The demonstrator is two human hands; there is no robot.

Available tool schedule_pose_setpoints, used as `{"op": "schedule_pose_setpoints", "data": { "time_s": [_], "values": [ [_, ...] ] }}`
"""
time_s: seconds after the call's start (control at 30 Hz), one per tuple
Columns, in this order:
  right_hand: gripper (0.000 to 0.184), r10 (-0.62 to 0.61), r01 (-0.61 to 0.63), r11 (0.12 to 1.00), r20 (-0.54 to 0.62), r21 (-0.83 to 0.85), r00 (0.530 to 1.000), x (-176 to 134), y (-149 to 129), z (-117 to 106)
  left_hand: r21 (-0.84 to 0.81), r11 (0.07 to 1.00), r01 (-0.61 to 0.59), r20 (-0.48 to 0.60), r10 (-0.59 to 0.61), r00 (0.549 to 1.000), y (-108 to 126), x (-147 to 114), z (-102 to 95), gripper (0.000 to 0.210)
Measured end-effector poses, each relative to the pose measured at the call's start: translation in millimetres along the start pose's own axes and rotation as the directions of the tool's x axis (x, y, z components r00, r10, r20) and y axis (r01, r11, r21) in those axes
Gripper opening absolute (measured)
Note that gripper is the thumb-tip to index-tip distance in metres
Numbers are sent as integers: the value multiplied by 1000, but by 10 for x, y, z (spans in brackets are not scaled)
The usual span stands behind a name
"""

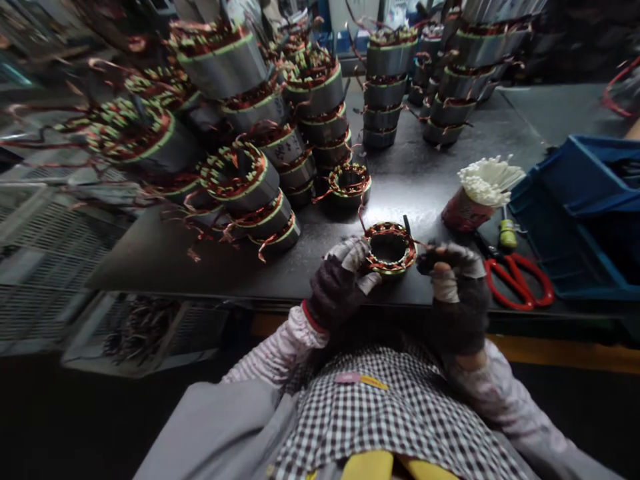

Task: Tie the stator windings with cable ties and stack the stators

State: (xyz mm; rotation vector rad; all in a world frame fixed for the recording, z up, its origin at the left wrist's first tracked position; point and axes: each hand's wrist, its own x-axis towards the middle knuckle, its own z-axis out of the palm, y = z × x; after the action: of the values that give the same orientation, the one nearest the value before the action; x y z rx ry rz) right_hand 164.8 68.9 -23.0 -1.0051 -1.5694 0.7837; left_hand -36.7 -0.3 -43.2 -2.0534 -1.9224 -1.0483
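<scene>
A motor stator (393, 270) with copper windings stands on the dark table near its front edge, its round opening facing up. My left hand (340, 277), in a dark glove with taped fingertips, is closed on the stator's left side. To the right of it, my right hand (460, 290) is also gloved and taped, its fingers pinched at the end of a copper lead wire (421, 244) that runs out from the stator. A black sleeve (407, 224) sticks up from the stator's back right. Another single stator (350, 193) stands just behind.
Stacks of stators (270, 213) with loose wire ends crowd the left and back. At right are a cup of white sticks (467, 210), red-handled scissors (520, 283), a yellow-green-handled tool (507, 233) and blue bins (575, 233). A crate (200, 333) sits below the table's left.
</scene>
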Motion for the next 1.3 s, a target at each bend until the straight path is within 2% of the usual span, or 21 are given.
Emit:
{"op": "schedule_pose_setpoints", "data": {
  "time_s": [0.1, 0.17, 0.23, 0.3, 0.37, 0.47, 0.5, 0.53, 0.57, 0.6, 0.7, 0.8, 0.83, 0.9, 0.97, 1.07, 1.13, 1.2, 1.3],
  "values": [
    [57, 153, -151, 982, 5, -110, 988, -234, 74, 38, 67, 992, -105, 222, 88, 971, -54, 57, -226, 43],
    [68, 228, -223, 964, 22, -149, 973, -154, 141, 204, 80, 982, -172, 350, 134, 927, -77, 193, -349, 44],
    [66, 277, -264, 953, 66, -151, 959, 60, 214, 325, 70, 972, -225, 449, 170, 877, -99, 390, -460, 41],
    [60, 272, -250, 959, 185, -136, 944, 325, 280, 323, 49, 959, -279, 550, 207, 809, -121, 624, -563, 34],
    [56, 225, -209, 974, 352, -84, 908, 579, 332, 223, 27, 942, -334, 640, 240, 730, -142, 857, -650, 33],
    [54, 138, -216, 974, 587, 65, 798, 835, 368, 67, -21, 906, -423, 719, 307, 624, -169, 1110, -710, 44],
    [55, 119, -240, 965, 636, 108, 763, 861, 366, 41, -38, 895, -444, 727, 330, 602, -182, 1153, -707, 48],
    [57, 111, -263, 955, 655, 138, 748, 850, 357, 29, -54, 889, -456, 730, 346, 589, -199, 1174, -695, 52],
    [59, 117, -272, 950, 634, 153, 765, 800, 344, 25, -76, 884, -461, 730, 364, 578, -220, 1175, -676, 55],
    [61, 128, -267, 951, 582, 158, 803, 718, 330, 21, -102, 884, -455, 726, 379, 574, -245, 1158, -654, 57],
    [59, 157, -217, 965, 342, 145, 927, 396, 328, -60, -186, 888, -421, 666, 429, 611, -322, 1046, -597, 62],
    [49, 193, -198, 971, 49, 136, 980, 272, 454, -293, -217, 869, -444, 591, 479, 649, -382, 952, -567, 66],
    [44, 188, -177, 976, -79, 129, 979, 316, 518, -396, -207, 867, -453, 577, 482, 659, -399, 945, -557, 66],
    [35, 122, -103, 992, -326, 75, 937, 514, 651, -603, -195, 874, -445, 569, 471, 675, -431, 971, -527, 63],
    [29, 36, -43, 999, -461, -4, 887, 788, 765, -755, -216, 886, -410, 569, 456, 684, -463, 1034, -481, 58],
    [28, -6, -31, 997, -486, -68, 874, 1160, 875, -784, -314, 870, -380, 533, 492, 688, -505, 1093, -404, 49],
    [25, -11, -33, 996, -479, -82, 878, 1313, 906, -704, -372, 851, -371, 462, 517, 721, -515, 1052, -361, 43],
    [20, -19, -26, 996, -485, -86, 874, 1384, 904, -622, -396, 852, -342, 372, 490, 788, -484, 936, -312, 37],
    [11, -13, -23, 998, -505, -65, 863, 1371, 855, -593, -378, 900, -216, 245, 323, 914, -350, 691, -165, 30]
  ]
}}
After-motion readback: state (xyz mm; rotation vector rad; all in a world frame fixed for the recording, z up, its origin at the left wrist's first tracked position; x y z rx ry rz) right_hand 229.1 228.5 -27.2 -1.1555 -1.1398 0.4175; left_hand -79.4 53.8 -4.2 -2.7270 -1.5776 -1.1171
